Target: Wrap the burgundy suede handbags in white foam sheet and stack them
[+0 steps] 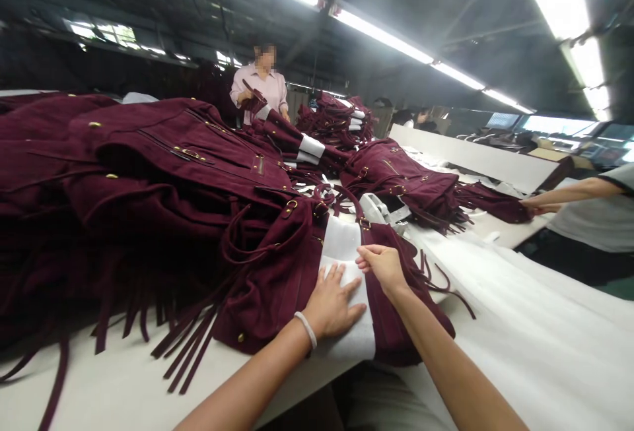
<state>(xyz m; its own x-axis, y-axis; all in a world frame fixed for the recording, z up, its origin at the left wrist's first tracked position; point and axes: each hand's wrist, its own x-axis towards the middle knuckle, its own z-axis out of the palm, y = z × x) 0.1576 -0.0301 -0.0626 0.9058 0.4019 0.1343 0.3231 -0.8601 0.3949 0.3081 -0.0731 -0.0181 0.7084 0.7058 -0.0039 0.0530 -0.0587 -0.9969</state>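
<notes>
A maroon fringed handbag lies in front of me at the table's edge, with a white paper-like band across its middle. Flat on that band rests my left hand, fingers spread, a pale bracelet at the wrist. My right hand is closed in a pinch at the band's right edge, just below a gold buckle on the bag's strap. What sits between those fingertips, if anything, is too small to make out. Dark tassels hang from both sides of the bag.
Heaped maroon bags rise at the left. Another bag lies beyond mine. White sheeting covers the right side. A person in a pink shirt handles a banded piece at the back; a co-worker's hands touch a maroon item at right.
</notes>
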